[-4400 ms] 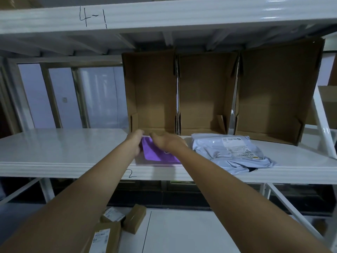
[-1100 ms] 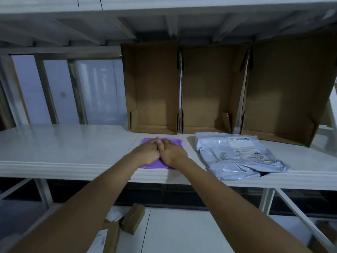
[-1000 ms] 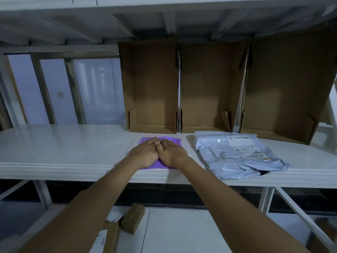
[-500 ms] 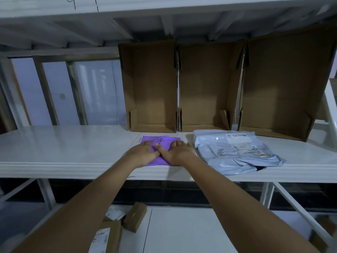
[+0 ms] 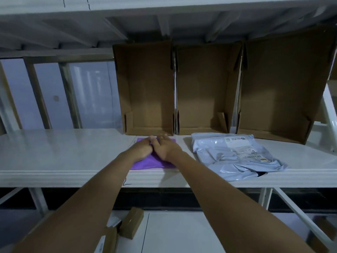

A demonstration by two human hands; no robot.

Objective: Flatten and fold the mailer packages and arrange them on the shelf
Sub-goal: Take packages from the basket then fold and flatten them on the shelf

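Note:
A small purple mailer (image 5: pixel 148 163) lies flat on the white shelf (image 5: pixel 63 152), close to its front edge. My left hand (image 5: pixel 141 148) and my right hand (image 5: pixel 165 147) lie side by side on top of it, fingers straight and pointing toward the back, pressing it down. The hands cover most of the mailer's middle and far end. To the right lies a larger grey-white mailer (image 5: pixel 235 156) with a printed label, wrinkled and partly folded, untouched.
Three open brown cardboard boxes (image 5: pixel 149 88) (image 5: pixel 206 88) (image 5: pixel 284 84) stand on their sides along the back of the shelf. An upper shelf (image 5: pixel 164 4) hangs overhead. Small cardboard parcels (image 5: pixel 131 223) lie on the floor below. A slanted white brace (image 5: pixel 330 110) stands at right.
Both hands have slid forward along the purple mailer toward the boxes and closed together again after spreading apart half a second ago. The grey mailer has not moved.

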